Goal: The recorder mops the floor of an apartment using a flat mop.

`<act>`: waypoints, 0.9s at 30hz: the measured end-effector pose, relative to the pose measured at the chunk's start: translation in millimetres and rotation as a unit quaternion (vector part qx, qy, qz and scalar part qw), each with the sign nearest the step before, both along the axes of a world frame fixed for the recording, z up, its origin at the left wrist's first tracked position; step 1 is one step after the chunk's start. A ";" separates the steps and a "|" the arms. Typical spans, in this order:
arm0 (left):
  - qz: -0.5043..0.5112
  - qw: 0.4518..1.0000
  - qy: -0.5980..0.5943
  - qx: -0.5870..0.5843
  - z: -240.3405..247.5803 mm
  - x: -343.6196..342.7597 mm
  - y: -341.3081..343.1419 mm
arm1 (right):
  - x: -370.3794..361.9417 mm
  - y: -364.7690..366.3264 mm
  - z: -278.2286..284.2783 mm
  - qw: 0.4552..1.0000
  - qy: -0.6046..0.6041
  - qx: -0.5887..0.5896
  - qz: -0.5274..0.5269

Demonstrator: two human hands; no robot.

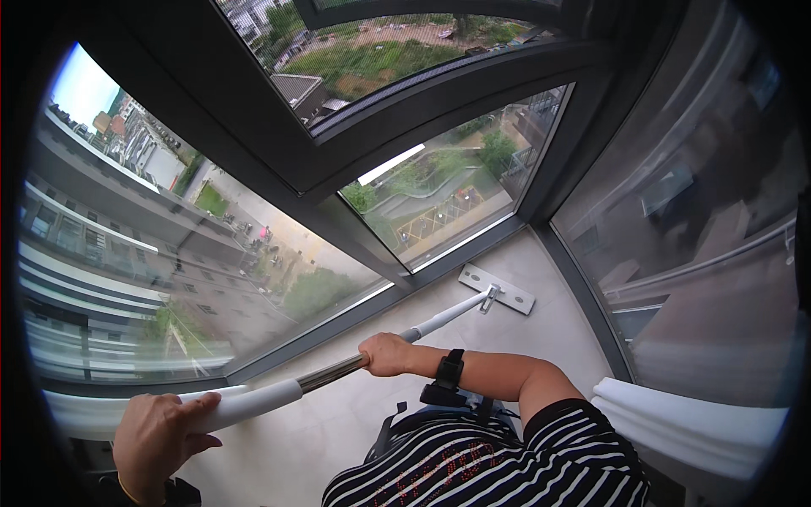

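A flat mop [446, 315] with a long white-and-metal pole stretches from lower left toward the corner of the floor. My left hand [156, 439] is wrapped around the thick white grip at the pole's upper end. Farther down, my right hand [389, 354] is closed on the pole where the metal section meets the lower white part. The rectangular mop head [515, 297] lies on the pale floor [553, 269] near the corner, joined to the pole by a hinged bracket.
Dark window frames [338, 237] and tall glass panes enclose the corner in front and to the left. Another glass pane [693, 253] stands on the right. A white rounded object [684, 427] sits by my right side. Buildings and greenery show outside, far below.
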State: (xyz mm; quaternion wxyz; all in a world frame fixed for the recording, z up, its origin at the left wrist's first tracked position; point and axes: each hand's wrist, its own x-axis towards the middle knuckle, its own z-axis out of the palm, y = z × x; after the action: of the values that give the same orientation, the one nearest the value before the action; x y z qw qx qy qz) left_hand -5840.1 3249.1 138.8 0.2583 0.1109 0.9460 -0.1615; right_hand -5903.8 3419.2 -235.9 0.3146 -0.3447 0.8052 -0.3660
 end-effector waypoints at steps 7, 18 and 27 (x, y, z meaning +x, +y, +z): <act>-0.027 0.994 0.093 0.043 -33.5 -5.5 -19.5 | 1.9 6.1 -17.1 0.988 0.003 -0.015 -0.154; -0.184 0.963 0.134 0.141 -96.2 -137.0 37.5 | -107.8 92.7 -70.0 0.889 0.192 -0.024 -0.414; -0.129 0.978 0.024 0.164 -117.4 -50.9 -14.3 | -51.7 62.7 -99.5 0.976 0.126 0.096 -0.150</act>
State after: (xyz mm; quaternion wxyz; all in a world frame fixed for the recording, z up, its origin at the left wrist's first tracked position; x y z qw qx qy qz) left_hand -5891.0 3234.9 21.4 0.1909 0.2685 0.9434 -0.0391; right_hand -5955.5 3481.9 -335.4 0.1837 -0.2320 0.9121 -0.2837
